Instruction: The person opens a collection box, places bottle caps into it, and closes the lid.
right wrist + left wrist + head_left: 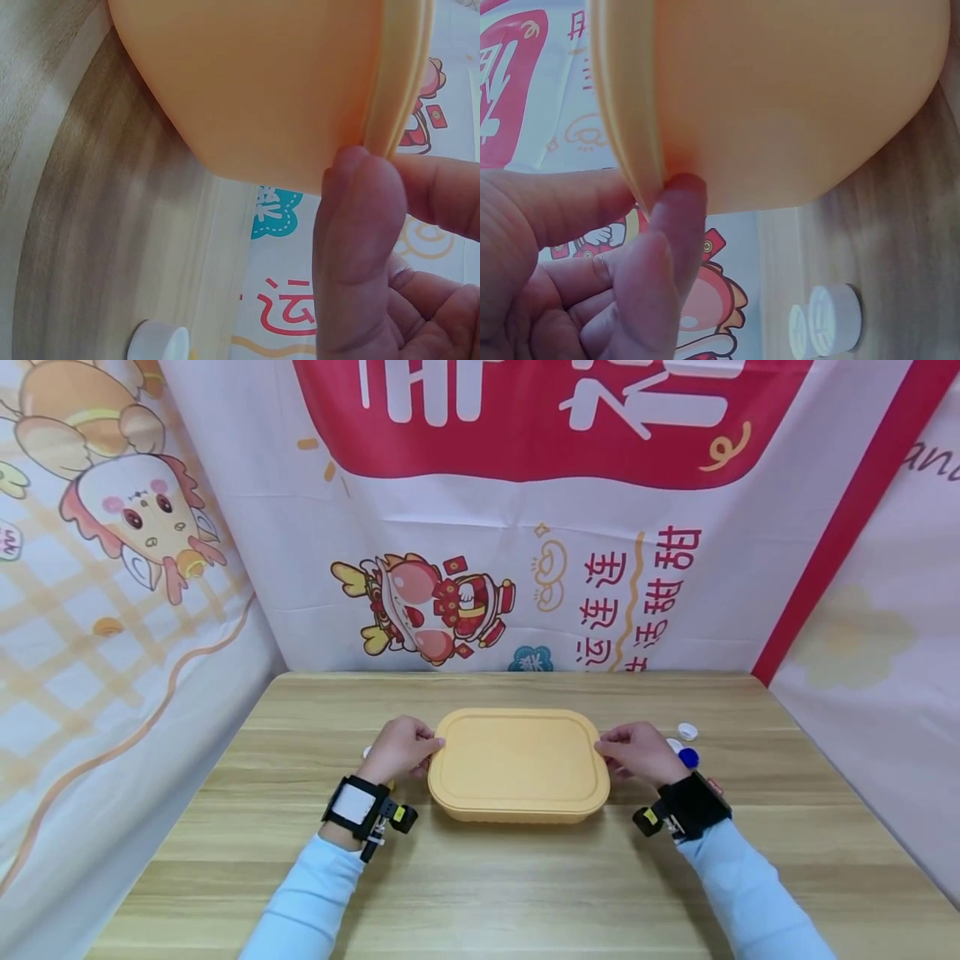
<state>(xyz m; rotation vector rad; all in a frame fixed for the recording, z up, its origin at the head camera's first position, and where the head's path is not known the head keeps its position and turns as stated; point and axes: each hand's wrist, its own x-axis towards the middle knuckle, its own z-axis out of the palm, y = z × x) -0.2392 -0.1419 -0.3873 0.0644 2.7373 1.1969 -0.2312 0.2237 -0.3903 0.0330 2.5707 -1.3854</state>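
Note:
A yellow lidded plastic container [521, 760], oblong with rounded corners, is at the middle of the wooden table. My left hand [405, 747] pinches its left rim, the thumb at the lid's edge and a finger beneath the lip. On the opposite side my right hand [641, 752] pinches the right rim the same way. Both wrist views show the container's smooth side wall [780, 97] and the lip [394, 75] between thumb and finger. What the container holds is hidden by its lid.
White bottle caps [687, 732] and a blue cap [688, 757] lie beyond my right hand. More white caps [835, 319] are on the table near my left hand, mostly hidden in the head view. A printed cloth [480, 510] hangs behind the table [495, 893].

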